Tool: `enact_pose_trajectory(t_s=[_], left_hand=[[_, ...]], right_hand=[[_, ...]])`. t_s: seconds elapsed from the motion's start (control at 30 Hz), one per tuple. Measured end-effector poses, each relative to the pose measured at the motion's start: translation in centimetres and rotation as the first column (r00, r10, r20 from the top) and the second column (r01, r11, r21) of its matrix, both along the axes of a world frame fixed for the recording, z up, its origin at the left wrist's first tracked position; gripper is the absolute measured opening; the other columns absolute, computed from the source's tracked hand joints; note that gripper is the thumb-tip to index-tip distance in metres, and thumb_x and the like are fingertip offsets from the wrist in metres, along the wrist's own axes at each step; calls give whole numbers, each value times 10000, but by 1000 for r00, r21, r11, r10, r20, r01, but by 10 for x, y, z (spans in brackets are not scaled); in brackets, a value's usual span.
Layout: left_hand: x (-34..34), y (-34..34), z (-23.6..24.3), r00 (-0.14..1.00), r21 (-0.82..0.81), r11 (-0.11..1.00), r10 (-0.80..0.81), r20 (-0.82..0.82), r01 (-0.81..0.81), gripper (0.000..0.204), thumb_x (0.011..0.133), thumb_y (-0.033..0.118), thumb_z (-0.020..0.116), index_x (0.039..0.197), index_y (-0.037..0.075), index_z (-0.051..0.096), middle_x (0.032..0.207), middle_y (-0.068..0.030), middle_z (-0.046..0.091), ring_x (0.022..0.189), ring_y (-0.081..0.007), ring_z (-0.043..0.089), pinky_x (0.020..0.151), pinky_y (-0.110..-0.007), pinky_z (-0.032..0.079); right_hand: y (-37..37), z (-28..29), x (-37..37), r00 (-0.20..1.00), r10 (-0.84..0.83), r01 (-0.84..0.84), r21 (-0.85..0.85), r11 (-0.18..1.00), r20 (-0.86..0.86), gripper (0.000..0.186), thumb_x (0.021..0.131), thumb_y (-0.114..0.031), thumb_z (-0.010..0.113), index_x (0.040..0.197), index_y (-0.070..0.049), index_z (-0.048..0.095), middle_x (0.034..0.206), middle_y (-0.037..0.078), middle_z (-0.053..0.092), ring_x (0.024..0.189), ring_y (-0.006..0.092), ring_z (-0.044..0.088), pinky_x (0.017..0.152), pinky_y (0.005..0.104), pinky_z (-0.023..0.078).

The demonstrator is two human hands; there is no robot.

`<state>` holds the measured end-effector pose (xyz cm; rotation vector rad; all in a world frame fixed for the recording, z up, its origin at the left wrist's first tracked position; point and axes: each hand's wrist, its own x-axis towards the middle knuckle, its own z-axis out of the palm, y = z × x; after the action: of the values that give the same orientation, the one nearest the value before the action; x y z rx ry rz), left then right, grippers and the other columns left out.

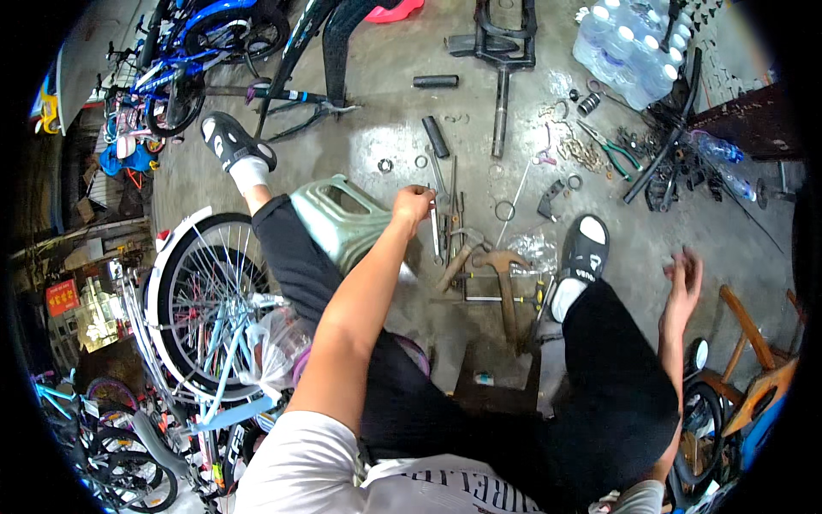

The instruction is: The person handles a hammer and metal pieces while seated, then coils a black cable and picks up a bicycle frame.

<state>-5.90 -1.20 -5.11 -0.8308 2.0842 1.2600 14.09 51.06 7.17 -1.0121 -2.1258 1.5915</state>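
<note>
My left hand (413, 202) is closed on the upper end of a silver wrench (435, 229) among other wrenches on the concrete floor. Beside it are a pale green plastic stool (341, 230) on its side, a claw hammer (506, 287) with a wooden handle and a yellow-handled screwdriver (537, 298). My right hand (684, 274) hangs at the right, outside my knee, fingers loosely apart and holding nothing that I can see. Short black tubes (435, 135), rings, green-handled pliers (615, 156) and small parts lie farther forward.
A white-tyred bicycle wheel (161, 300) with a light blue frame stands by my left leg. More bicycles (178, 86) are at the upper left. A black fork (501, 103), bundled water bottles (625, 51) and loose black parts lie ahead. A wooden chair (747, 351) is at the right.
</note>
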Motion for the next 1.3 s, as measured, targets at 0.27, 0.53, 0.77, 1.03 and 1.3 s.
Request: enact_pose_trajectory(t_s=[0.27,0.53,0.77,1.03,1.3], left_hand=[[-48,59,-53,948,-668,714,-317,-38,212,495,815,322,718,1141,-35,609,1138,-267,712,1070,-446,690,935,-512,550],[-41,49,8,937,-460,878,-263,-229,134,340,768,258,742,961,-22,757,867,-204,758,809,-303,747,759,-399,568],[-5,79,23,867,-261,949,-274,-416,175,299,960,156,714,1185,-36,674,974,-97,742,846,-149,698,763,-288,555],[-8,59,-60,860,-687,656,-502,-88,313,410,838,397,747,997,20,723,981,-222,744,964,-406,717,850,-488,562],[-6,82,-9,743,-693,718,-498,-448,64,245,972,198,581,1147,37,524,907,-256,708,829,-484,683,737,-585,506]], right_hand=[[-132,-62,-130,919,353,-394,-402,826,-175,260,1031,-109,577,1278,-36,614,1000,55,687,885,124,635,822,276,517],[-156,-81,-132,875,480,-380,-692,614,-54,316,1019,-256,625,1194,6,656,1033,102,705,920,171,675,853,309,527],[-201,-117,-176,956,284,-120,-983,141,-75,367,1034,-428,590,1174,-89,595,954,49,649,853,197,631,803,366,505],[-179,-138,-141,982,119,114,-962,247,147,249,1019,-326,635,1081,-85,625,803,-4,594,696,141,572,687,339,510],[-173,-146,-139,984,146,52,-957,284,97,328,1022,-317,623,1165,-23,589,970,106,653,868,246,684,830,408,577]])
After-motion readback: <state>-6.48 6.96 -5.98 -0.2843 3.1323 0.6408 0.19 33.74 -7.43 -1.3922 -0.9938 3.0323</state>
